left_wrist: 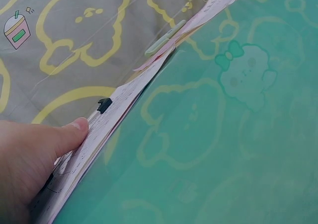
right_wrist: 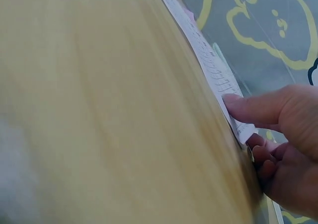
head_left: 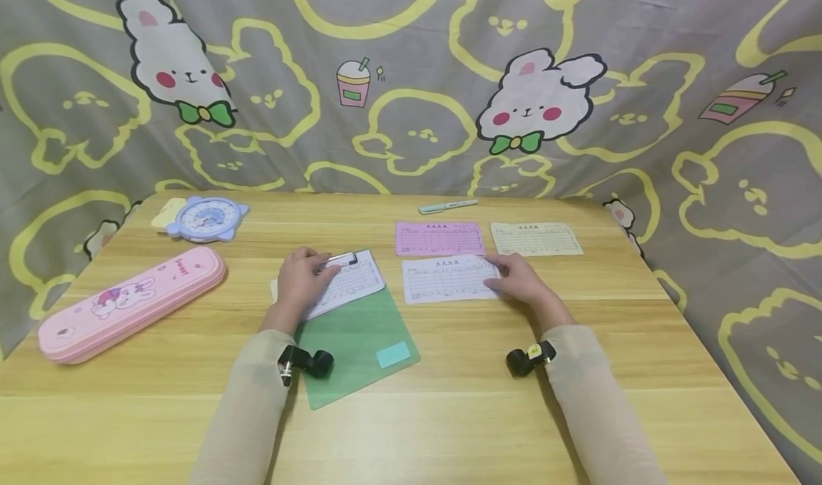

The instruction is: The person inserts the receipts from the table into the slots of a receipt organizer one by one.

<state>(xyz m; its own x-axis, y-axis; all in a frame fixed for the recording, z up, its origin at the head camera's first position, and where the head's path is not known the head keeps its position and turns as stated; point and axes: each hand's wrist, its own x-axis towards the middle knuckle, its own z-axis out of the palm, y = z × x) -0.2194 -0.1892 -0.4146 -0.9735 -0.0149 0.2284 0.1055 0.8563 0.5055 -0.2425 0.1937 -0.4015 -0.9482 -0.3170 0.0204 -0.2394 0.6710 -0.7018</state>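
white printed form (head_left: 443, 285) lies on the wood-grain table (head_left: 475, 414), right of the green board (head_left: 347, 364); right hand (head_left: 523, 282) pinches its right edge, thumb on top. left hand (head_left: 302, 282) grips the clipped form stack (head_left: 356, 279), thumb on top by the metal clip (head_left: 340, 259); underside fingers hidden. stack covers the board's far part. pink form (head_left: 439, 241) and pale yellow form (head_left: 536, 241) sit just behind the white form, crowding its far side; can't tell if pink touches it. capped pale green pen (head_left: 448, 206) farther back. pink bunny pencil case (head_left: 131, 307) and blue toy clock (head_left: 208, 219) at left, well apart from the right hand.
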